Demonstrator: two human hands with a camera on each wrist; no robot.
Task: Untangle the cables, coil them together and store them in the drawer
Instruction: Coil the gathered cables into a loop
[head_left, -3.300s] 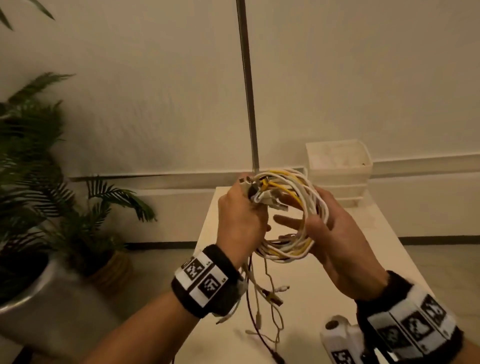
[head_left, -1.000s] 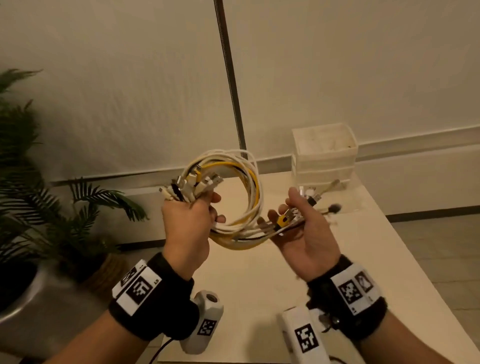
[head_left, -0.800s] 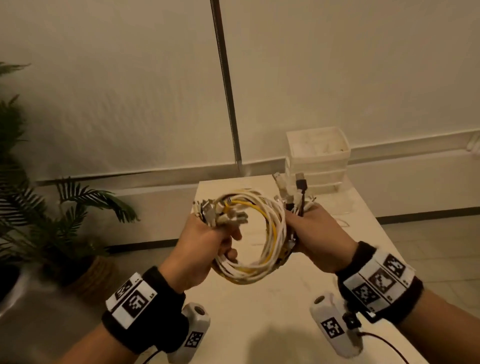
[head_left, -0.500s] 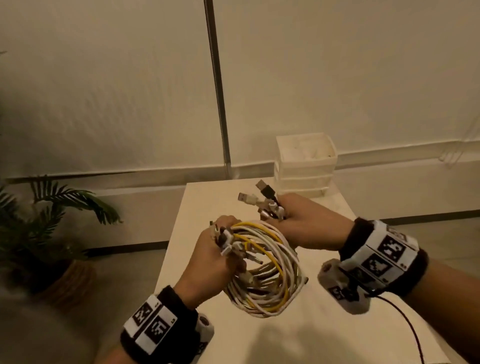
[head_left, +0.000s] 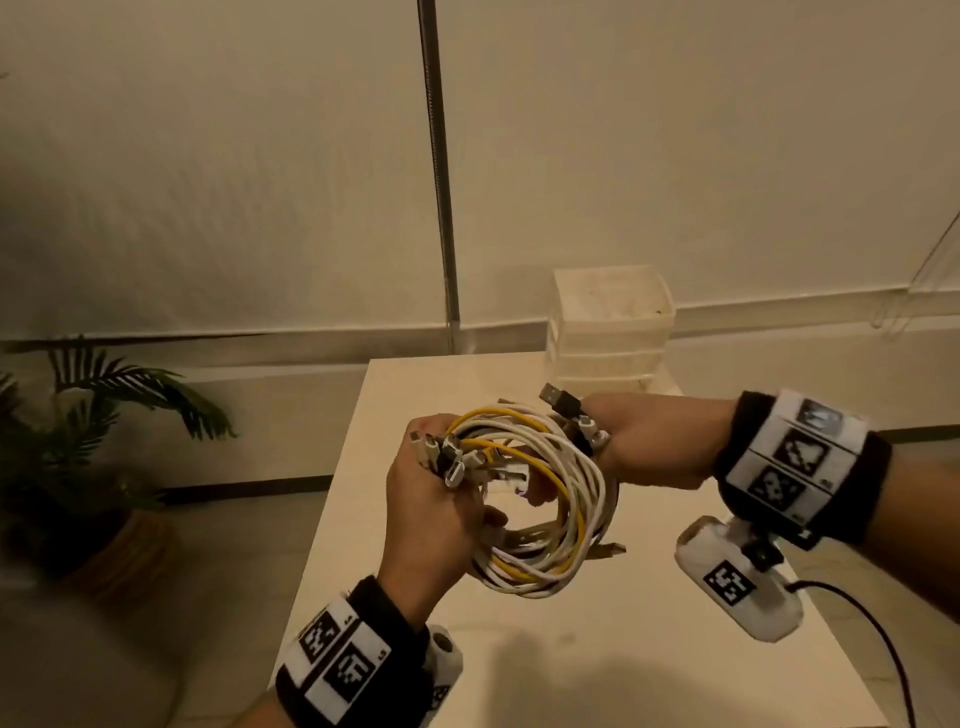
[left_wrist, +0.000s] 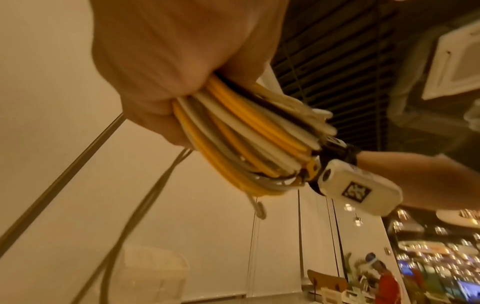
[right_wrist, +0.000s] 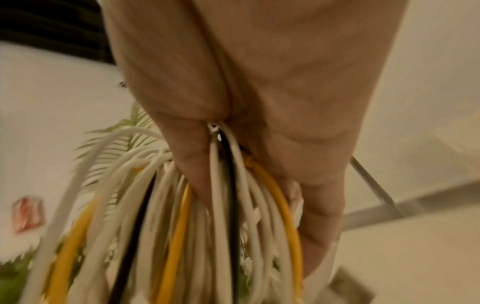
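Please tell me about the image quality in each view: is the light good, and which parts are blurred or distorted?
Head view: dim, warm light; the cable coil and both hands are fairly sharp, the wall pole bows from the wide lens. Left wrist view: left hand soft, cables clear, background lights blurred. Right wrist view: cables smeared by motion, right hand sharper.

Counter: white, rectangular, smooth-topped, standing lengthwise away from the viewer with its far end sitting near the pale wall. Holding directly on its surface: one small translucent white plastic drawer unit, three tiers stacked, sitting at the far right corner close to the far edge. Floor: pale beige, running along both sides of the counter and carrying a potted green palm in a woven basket to the left.
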